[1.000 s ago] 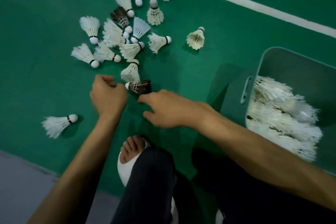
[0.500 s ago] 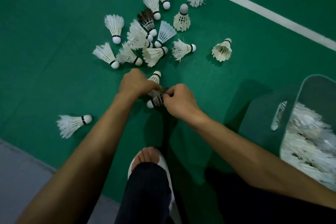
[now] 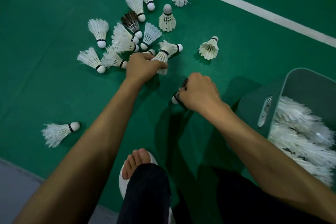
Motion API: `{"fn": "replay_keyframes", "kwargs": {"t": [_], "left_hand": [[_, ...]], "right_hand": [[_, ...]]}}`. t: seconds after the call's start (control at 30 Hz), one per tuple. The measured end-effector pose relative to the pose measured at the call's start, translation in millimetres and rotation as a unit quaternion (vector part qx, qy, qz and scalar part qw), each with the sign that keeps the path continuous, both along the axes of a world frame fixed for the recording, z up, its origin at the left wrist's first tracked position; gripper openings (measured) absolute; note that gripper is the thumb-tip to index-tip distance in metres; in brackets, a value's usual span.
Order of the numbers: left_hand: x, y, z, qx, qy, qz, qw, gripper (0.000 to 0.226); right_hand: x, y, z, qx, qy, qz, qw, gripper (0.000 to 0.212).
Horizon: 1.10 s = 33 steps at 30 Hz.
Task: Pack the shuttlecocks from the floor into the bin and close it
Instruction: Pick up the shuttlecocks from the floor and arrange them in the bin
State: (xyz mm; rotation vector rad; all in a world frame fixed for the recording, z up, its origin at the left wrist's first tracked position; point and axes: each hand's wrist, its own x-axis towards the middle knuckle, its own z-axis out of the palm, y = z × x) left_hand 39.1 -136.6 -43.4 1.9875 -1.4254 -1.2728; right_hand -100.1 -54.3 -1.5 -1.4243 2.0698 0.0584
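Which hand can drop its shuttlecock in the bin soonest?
Probably the right. The right hand grips a dark shuttlecock and is nearer the bin on that side; the left hand grips a white shuttlecock farther away, by the pile.

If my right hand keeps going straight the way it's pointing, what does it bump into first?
Probably the white shuttlecock gripped by the left hand, across some bare floor. The right hand, holding a dark shuttlecock, points up-left at it, though height is hard to judge.

Dim, even light (soft shadows), wide-angle bending, blurred right edge
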Motion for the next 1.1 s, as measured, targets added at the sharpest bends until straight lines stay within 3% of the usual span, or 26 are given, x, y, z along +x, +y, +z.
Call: {"fn": "replay_keyframes", "kwargs": {"t": [0.23, 0.37, 0.5, 0.67, 0.87, 1.0, 1.1], "left_hand": [[-19.8, 32.5, 3.5, -0.035, 0.021, 0.09, 0.995, 0.025], [-44.7, 52.5, 38.5, -0.099, 0.051, 0.101, 0.989, 0.028], [-82.1, 65.9, 87.2, -0.185, 0.113, 0.071, 0.974, 0.032], [-144.0, 88.9, 128.4, -0.215, 0.247, -0.051, 0.943, 0.045], [-230.3, 144.8, 140.3, -0.143, 0.277, -0.185, 0.932, 0.037], [-260.8, 179.8, 120.2, -0.08, 0.211, -0.24, 0.944, 0.025], [-266.8, 187.5, 104.1, -0.043, 0.171, -0.231, 0.957, 0.021]], "right_hand": [[-8.8, 5.9, -6.8, -0.026, -0.026, 0.023, 0.999, 0.033], [-19.5, 10.2, 19.6, -0.124, -0.013, 0.016, 0.992, 0.025], [-54.6, 18.4, 61.8, -0.306, 0.049, -0.048, 0.95, 0.014], [-127.4, 62.9, 123.3, -0.442, 0.002, -0.141, 0.886, 0.014], [-225.4, 155.5, 123.7, -0.418, -0.078, -0.313, 0.849, 0.011], [-286.2, 205.3, 82.2, -0.334, -0.034, -0.46, 0.822, 0.017], [-310.5, 217.6, 45.8, -0.252, 0.014, -0.495, 0.831, 0.021]]}}
